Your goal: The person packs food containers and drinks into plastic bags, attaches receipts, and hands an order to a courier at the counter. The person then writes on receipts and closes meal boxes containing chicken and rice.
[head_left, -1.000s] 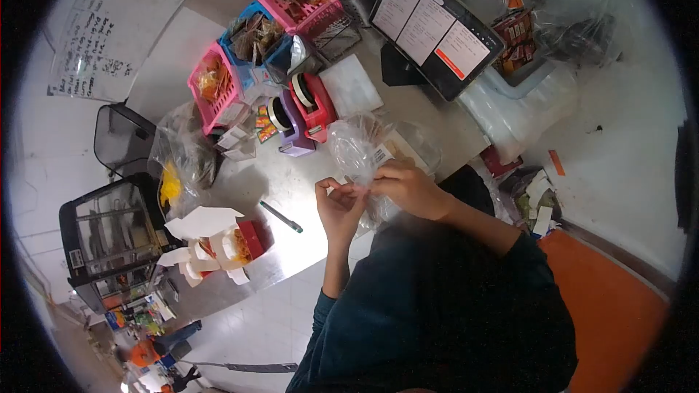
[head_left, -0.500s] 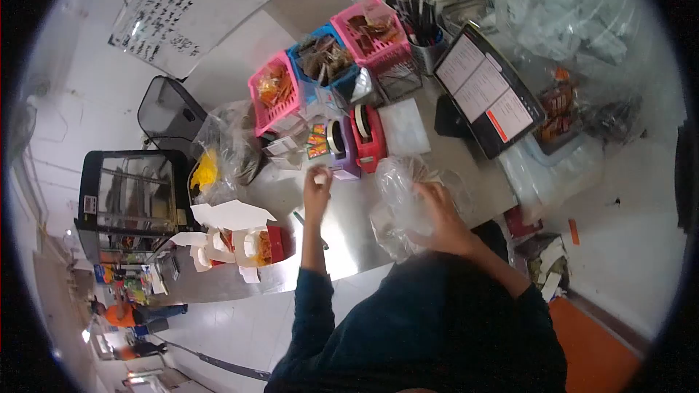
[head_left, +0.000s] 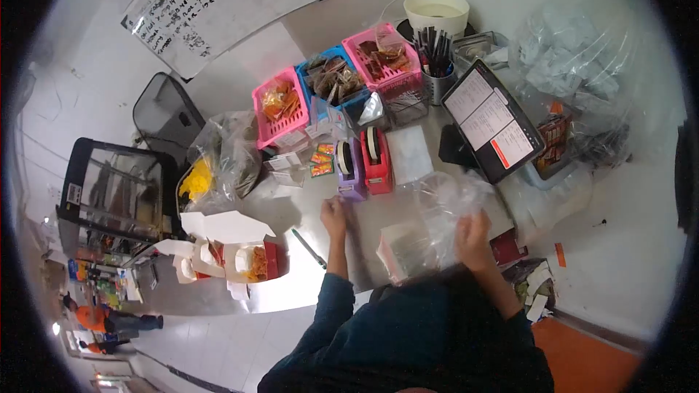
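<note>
My right hand [head_left: 475, 241] grips the edge of a clear plastic bag [head_left: 444, 207] at the table's front right. A pale packet with a pinkish edge [head_left: 395, 251] lies within or under the bag's lower part; I cannot tell which. My left hand [head_left: 333, 218] is closed just in front of a purple tape dispenser [head_left: 351, 175], its fingertips drawn together. Whatever they may hold is too small to make out. A red tape dispenser [head_left: 376, 167] stands beside the purple one. Left of my left hand lies a dark green pen [head_left: 309, 248].
Open food boxes [head_left: 251, 262] stand at the left. Pink basket [head_left: 279, 109], blue basket [head_left: 331, 76] and another pink basket [head_left: 386, 58] hold packets along the back. A tablet [head_left: 494, 120] stands at the right. Small colourful sachets [head_left: 322, 160] lie near the dispensers. Two people are far left.
My right hand has moved right, and the bag is spread out wider and higher. My left hand has drawn back a little towards me from the tape dispenser. The view has shifted slightly.
</note>
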Tool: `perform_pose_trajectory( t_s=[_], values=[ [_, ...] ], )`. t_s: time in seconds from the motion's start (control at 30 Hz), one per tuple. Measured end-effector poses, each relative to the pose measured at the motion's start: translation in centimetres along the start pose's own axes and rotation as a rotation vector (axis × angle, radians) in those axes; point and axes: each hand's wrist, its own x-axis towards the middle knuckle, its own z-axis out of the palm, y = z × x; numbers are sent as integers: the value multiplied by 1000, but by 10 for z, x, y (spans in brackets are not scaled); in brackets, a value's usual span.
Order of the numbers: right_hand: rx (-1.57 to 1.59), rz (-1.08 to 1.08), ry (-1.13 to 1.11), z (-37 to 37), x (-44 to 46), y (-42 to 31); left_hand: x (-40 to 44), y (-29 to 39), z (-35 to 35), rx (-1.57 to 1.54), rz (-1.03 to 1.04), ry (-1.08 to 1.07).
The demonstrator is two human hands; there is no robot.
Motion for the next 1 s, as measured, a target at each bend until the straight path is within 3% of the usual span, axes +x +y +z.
perform_pose_trajectory(
  t_s=[0.07, 0.13, 0.23, 0.27, 0.33, 0.37, 0.4, 0.43, 0.47, 0.5, 0.57, 0.6, 0.63, 0.7, 0.73, 0.8, 0.83, 0.87, 0.93, 0.97, 1.0],
  values=[
    [-74, 58, 80, -12, -17, -3, 11, 50, 0, -93, 254, 16],
    [-153, 250, 145, -20, -42, -11, 23, 85, 12, -214, 100, -153],
    [-182, 492, 303, -32, -87, -21, 27, 100, -2, -363, 43, -372],
    [-179, 540, 388, -37, -99, -19, 14, 95, -4, -117, 271, -220],
    [-731, 237, 361, -54, -124, -22, -24, 77, -18, 323, 408, -84],
    [-541, 462, 469, -64, -138, -27, -38, 70, -19, 518, 332, -110],
    [-485, 543, 530, -75, -152, -42, -37, 57, -18, 549, 458, -63],
    [-427, 620, 594, -86, -166, -56, -35, 47, -16, 5, 230, -170],
    [-526, 574, 580, -96, -175, -80, -45, 63, -22, -75, 177, -210],
    [-634, 532, 569, -106, -179, -104, -24, 23, -25, 156, 124, -203],
    [-843, 476, 541, -121, -185, -150, -23, 3, -41, 85, 362, -178],
    [-936, 456, 518, -132, -193, -169, -35, 25, -43, -8, 295, -219],
    [-867, 451, 631, -144, -205, -190, -35, 17, -42, 37, 494, -220],
    [-696, 388, 806, -163, -231, -224, -58, 33, -19, -32, 651, -366],
    [-562, 606, 880, -175, -251, -252, -79, 47, -14, 20, 731, -407],
    [-729, 534, 888, -209, -278, -312, -143, 80, 19, -135, 720, -684],
    [-673, 480, 1005, -214, -309, -331, -178, 96, 24, -198, 705, -812],
    [-675, 421, 1104, -226, -354, -356, -204, 95, 42, -98, 1000, -874],
    [-715, 342, 1263, -253, -440, -411, -286, 108, 47, -301, 1018, -1125],
    [-752, 327, 1325, -268, -481, -441, -338, 125, 32, -598, 715, -1308],
    [-772, 350, 1362, -281, -510, -469, -381, 130, 21, -596, 743, -1347]
  ],
)
